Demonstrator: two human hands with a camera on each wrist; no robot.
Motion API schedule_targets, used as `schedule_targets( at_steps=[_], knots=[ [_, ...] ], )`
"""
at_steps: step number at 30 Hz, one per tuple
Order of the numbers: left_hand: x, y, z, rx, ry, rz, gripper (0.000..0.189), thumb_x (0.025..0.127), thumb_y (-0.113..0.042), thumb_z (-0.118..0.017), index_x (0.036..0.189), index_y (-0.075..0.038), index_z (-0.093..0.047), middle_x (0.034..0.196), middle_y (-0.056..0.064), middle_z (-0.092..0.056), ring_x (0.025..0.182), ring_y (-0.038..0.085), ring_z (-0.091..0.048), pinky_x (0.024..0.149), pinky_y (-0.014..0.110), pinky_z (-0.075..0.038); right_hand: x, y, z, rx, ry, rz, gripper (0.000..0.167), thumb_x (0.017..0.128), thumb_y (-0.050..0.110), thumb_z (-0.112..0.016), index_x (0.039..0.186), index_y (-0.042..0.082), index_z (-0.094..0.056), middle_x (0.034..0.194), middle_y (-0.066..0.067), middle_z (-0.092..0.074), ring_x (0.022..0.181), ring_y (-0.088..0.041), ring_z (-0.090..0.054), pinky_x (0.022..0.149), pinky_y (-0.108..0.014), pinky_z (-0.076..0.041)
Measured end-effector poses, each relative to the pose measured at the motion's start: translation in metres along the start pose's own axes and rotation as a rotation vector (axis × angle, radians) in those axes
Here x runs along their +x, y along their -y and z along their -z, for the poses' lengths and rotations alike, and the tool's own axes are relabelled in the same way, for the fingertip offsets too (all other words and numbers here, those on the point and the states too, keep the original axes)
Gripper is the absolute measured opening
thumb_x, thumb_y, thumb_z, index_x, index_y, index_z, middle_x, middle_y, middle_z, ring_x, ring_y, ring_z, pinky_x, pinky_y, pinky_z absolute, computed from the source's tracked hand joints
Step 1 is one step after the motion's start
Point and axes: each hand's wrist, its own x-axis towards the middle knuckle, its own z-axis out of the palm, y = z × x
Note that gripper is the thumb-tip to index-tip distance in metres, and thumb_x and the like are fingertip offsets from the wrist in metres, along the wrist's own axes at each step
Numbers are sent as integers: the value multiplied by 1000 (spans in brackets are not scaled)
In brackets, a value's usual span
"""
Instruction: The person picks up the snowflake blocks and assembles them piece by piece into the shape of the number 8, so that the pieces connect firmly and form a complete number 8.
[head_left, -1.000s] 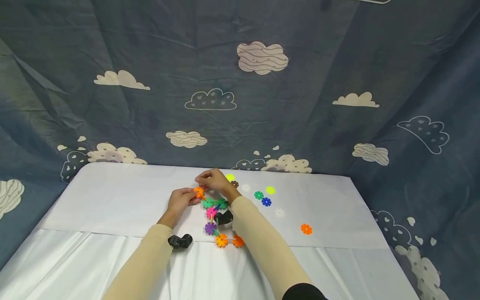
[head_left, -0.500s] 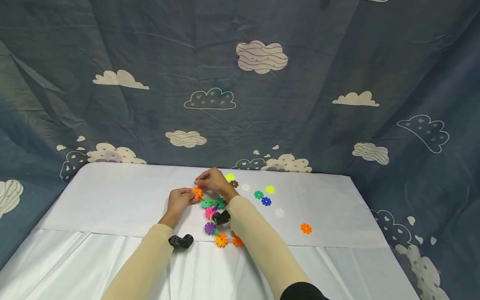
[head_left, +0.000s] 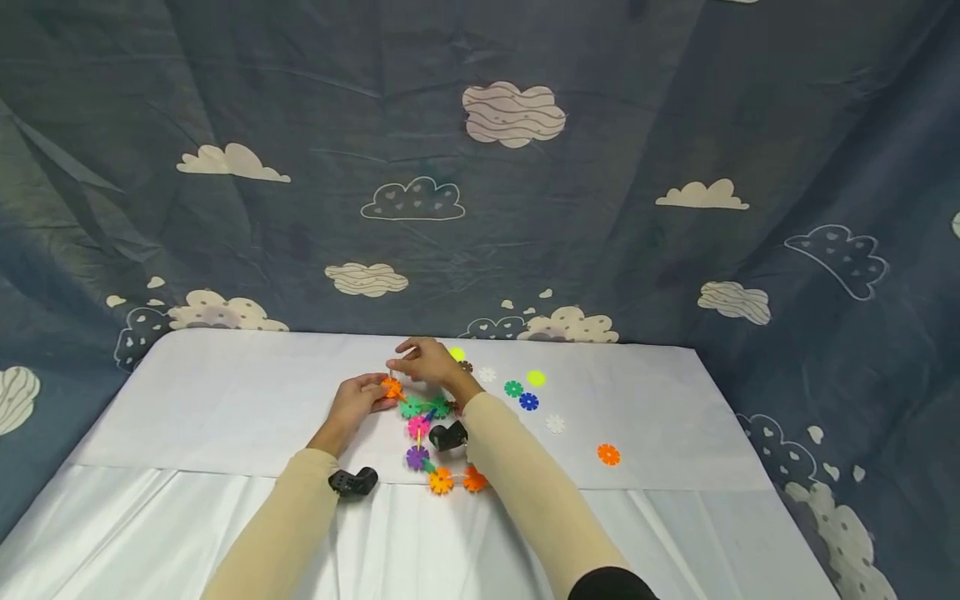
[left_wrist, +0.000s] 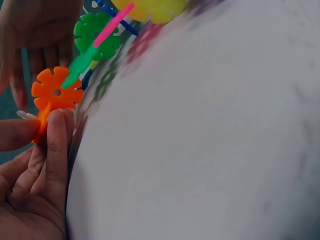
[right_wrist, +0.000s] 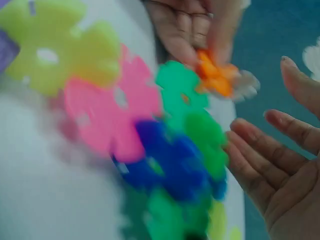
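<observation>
On the white table [head_left: 225, 408], the left hand [head_left: 352, 404] is pinching an orange disc [left_wrist: 43, 122] at the far-left end of a chain of slotted discs [head_left: 418, 427], which is running toward the near side. A white disc [right_wrist: 246, 86] is sticking out from its edge; how deeply it is slotted, I cannot tell. The right hand [head_left: 427, 363] is hovering just beside it, fingers spread, seemingly holding nothing. Loose discs [head_left: 528, 401] are lying to the right. The person is probably finishing that joint; the next move would seemingly be calling for checking its firmness, then fetching another loose disc without tugging the chain.
</observation>
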Motion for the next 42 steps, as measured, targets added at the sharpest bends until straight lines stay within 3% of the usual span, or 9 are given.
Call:
schedule_targets(
  at_steps=[5,9,14,21,25,28,33,37,42],
  knots=[
    [3,0,3,32,54,44,44,99,-1,-45,141,9,-39,133,30,-48,76,5,-65,77,21,-55,-23,-15,34,-55,-24,18,40,91,35,-67,119,6,-64,112,-10,-65,96,-23,-64,80,-34,-55],
    [3,-1,6,38,83,50,44,100,-1,-44,143,7,-37,129,28,-49,75,6,-65,77,20,-55,-51,-37,65,-57,-64,16,34,91,29,-67,116,5,-65,107,-11,-66,95,-26,-65,81,-38,-55],
    [1,-1,8,24,105,39,44,99,2,-45,142,8,-37,120,23,-51,73,6,-63,74,19,-55,-92,-68,100,-119,-159,-52,30,91,26,-68,112,5,-67,103,-8,-67,92,-24,-64,82,-37,-54],
    [-1,-6,10,32,151,22,49,99,2,-44,147,-1,-34,138,29,-43,71,6,-65,73,18,-54,-161,-115,139,-179,-222,-168,28,91,23,-68,111,3,-66,101,-8,-66,89,-21,-61,77,-33,-54],
    [-2,-7,10,38,165,25,50,100,0,-44,149,-4,-33,130,26,-49,75,6,-64,75,19,-55,-201,-138,155,-219,-250,-195,28,86,18,-73,108,2,-67,92,-8,-63,83,-21,-57,70,-30,-50],
    [-2,-8,10,4,176,54,51,100,-5,-47,149,-5,-33,121,17,-52,78,6,-62,77,20,-54,-226,-153,161,-252,-249,-224,31,81,15,-78,107,0,-66,88,-6,-59,80,-20,-52,69,-30,-44],
    [-3,-9,10,-5,137,74,53,99,-22,-56,146,-4,-38,118,8,-52,78,6,-60,77,20,-54,-242,-165,159,-319,-250,-219,33,77,11,-81,104,1,-66,89,-7,-55,82,-21,-47,73,-32,-42],
    [-2,-7,4,58,92,59,54,98,-29,-57,142,-2,-43,125,10,-52,81,3,-58,76,18,-54,-245,-164,153,-359,-283,-198,27,79,8,-78,102,1,-65,96,-10,-58,87,-24,-50,79,-37,-45],
    [-1,-7,0,84,84,54,52,100,-29,-54,141,1,-44,136,15,-48,87,3,-56,80,17,-52,-242,-162,148,-321,-328,-173,24,81,1,-74,101,1,-62,93,-9,-59,81,-21,-50,72,-32,-45]
  ],
)
